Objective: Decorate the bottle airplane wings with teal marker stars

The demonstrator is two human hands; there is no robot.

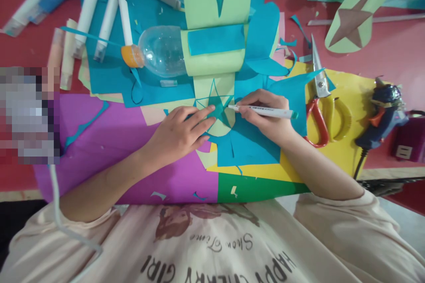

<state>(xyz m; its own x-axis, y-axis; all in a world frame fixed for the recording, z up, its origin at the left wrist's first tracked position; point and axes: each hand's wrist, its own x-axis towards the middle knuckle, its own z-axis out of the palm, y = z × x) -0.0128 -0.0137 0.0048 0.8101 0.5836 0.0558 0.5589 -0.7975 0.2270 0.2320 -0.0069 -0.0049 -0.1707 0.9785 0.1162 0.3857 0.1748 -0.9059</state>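
My right hand (268,112) pinches a white marker (265,111) with a green end cap, its tip at the right arm of a star (219,108) drawn in green. The star is partly coloured in and sits on a pale green paper strip (223,130) with a rounded end. My left hand (181,130) lies with fingers spread, its fingertips on the star. Above, the strip joins pale green paper wrapped round a clear plastic bottle (162,51) with an orange cap (130,56). A blue paper band (216,40) lies across the wrap.
Scissors (320,88) with red and yellow handles and a dark blue glue gun (381,119) lie at right. Several white markers (108,24) are at upper left. Paper scraps surround blue (259,146), purple (133,132) and yellow sheets (341,150). Another star piece (352,26) is at upper right.
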